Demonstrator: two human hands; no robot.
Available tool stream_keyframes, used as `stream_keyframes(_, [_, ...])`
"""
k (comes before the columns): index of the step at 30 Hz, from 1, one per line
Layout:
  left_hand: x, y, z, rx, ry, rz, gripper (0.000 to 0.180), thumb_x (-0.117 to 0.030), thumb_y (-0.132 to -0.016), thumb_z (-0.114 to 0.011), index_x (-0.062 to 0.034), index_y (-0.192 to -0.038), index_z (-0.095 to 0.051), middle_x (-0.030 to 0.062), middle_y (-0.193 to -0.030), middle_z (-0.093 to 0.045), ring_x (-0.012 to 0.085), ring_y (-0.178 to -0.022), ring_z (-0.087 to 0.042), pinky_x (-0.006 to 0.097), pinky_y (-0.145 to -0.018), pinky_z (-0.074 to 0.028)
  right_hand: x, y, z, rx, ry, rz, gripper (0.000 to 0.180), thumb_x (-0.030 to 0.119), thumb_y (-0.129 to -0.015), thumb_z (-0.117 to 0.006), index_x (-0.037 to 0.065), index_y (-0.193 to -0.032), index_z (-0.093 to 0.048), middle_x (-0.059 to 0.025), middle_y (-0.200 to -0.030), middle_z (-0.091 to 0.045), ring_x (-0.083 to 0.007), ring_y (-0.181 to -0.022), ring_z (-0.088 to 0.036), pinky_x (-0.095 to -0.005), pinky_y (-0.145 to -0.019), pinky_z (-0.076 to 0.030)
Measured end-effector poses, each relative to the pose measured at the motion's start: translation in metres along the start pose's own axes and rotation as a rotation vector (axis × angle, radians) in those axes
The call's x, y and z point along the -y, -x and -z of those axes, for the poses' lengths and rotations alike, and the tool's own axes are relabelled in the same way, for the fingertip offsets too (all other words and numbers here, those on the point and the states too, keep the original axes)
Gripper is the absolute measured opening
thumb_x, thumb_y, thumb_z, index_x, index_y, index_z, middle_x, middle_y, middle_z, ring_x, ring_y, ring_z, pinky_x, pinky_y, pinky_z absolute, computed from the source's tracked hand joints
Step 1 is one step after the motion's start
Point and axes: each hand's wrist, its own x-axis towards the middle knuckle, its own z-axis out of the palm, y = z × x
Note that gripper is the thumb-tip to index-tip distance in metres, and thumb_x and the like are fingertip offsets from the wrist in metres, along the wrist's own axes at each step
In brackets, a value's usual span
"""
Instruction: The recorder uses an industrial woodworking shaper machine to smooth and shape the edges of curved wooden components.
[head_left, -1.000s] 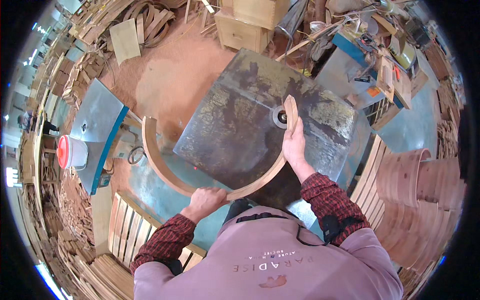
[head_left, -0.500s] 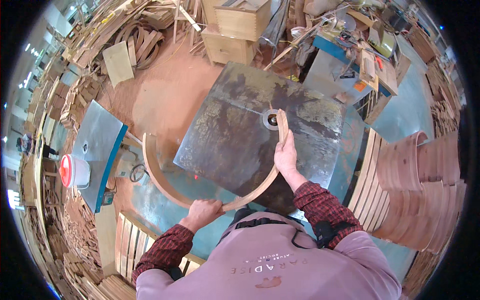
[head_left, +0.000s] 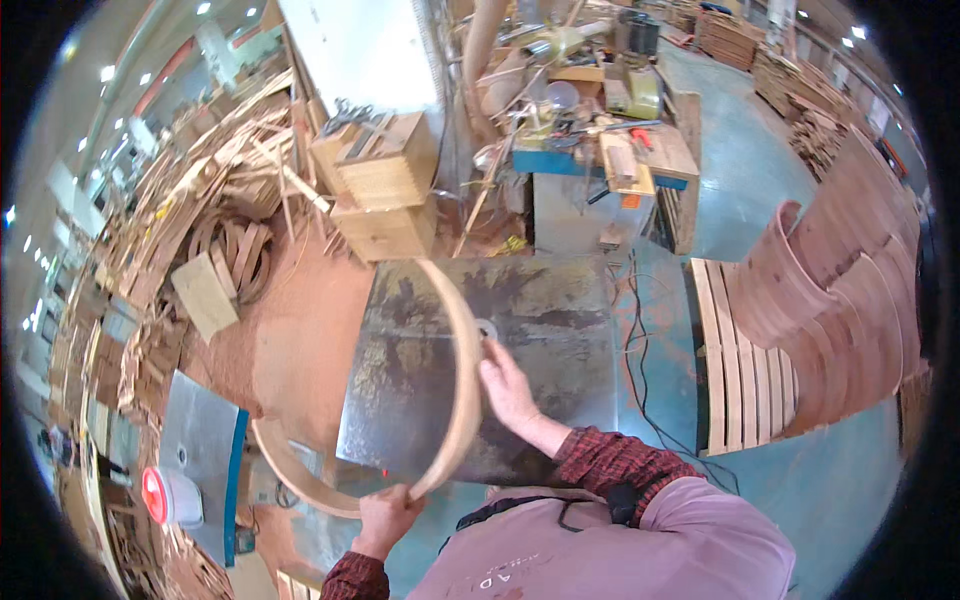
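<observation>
A curved wooden strip [head_left: 462, 400], bent into a wide arc, is held over the near left edge of a dark metal machine table [head_left: 560, 365]. My left hand [head_left: 388, 520] is closed around the strip near the bottom of its curve. My right hand [head_left: 508, 388] lies over the table just right of the strip, fingers stretched toward the round ring opening [head_left: 487, 328] in the tabletop. Whether its fingertips touch the strip I cannot tell. The strip and my right hand partly hide that ring.
Curved wooden panels [head_left: 840, 320] stand on a slatted pallet [head_left: 735, 360] at right. Black cables [head_left: 640, 350] run along the floor beside the table. At left is a smaller machine table [head_left: 200, 460] with a white, red-lidded bucket [head_left: 175, 497]. Wooden drawers [head_left: 385, 180] stand behind.
My view has turned, taking in more of the workshop behind. The strip has shifted left of the ring opening, in my left hand. My right hand has come off its grip on the strip.
</observation>
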Motion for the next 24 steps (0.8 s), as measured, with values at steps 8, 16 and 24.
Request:
stream_keyframes(8, [-0.091, -0.121, 0.108, -0.619, 0.852, 0.219, 0.033, -0.01, -0.091, -0.076, 0.0066, -0.117, -0.065, 0.0166, -0.103, -0.072, 0.0227, -0.088, -0.069, 0.039, -0.079, -0.056, 0.062, 0.056, 0.002, 0.501, 0.23, 0.296, 0.082, 0.027, -0.092, -0.071, 0.004, -0.159, -0.03, -0.0248, -0.163, -0.033, -0.0397, -0.15, -0.034, -0.0463, -0.122, -0.034])
stream_keyframes(16, [-0.185, -0.169, 0.164, -0.808, 1.266, 0.012, 0.03, -0.009, -0.103, -0.058, 0.0086, -0.127, -0.06, 0.0141, -0.115, -0.068, 0.0237, -0.102, -0.064, 0.039, -0.087, -0.053, 0.061, 0.032, 0.092, -0.155, 0.503, 0.567, 0.097, 0.037, -0.071, -0.086, -0.002, -0.147, -0.039, -0.0313, -0.154, -0.039, -0.0498, -0.141, -0.042, -0.0558, -0.117, -0.037])
stream_keyframes(24, [-0.216, -0.213, 0.085, -0.454, 1.238, -0.084, 0.022, -0.018, -0.099, -0.067, 0.0046, -0.101, -0.066, 0.0068, -0.087, -0.069, 0.0126, -0.075, -0.062, 0.03, -0.067, -0.052, 0.056, 0.076, 0.224, -0.291, 0.162, 0.024, 0.075, -0.006, -0.076, -0.07, 0.0, -0.149, -0.051, -0.0142, -0.142, -0.061, -0.0218, -0.129, -0.058, -0.0354, -0.111, -0.045])
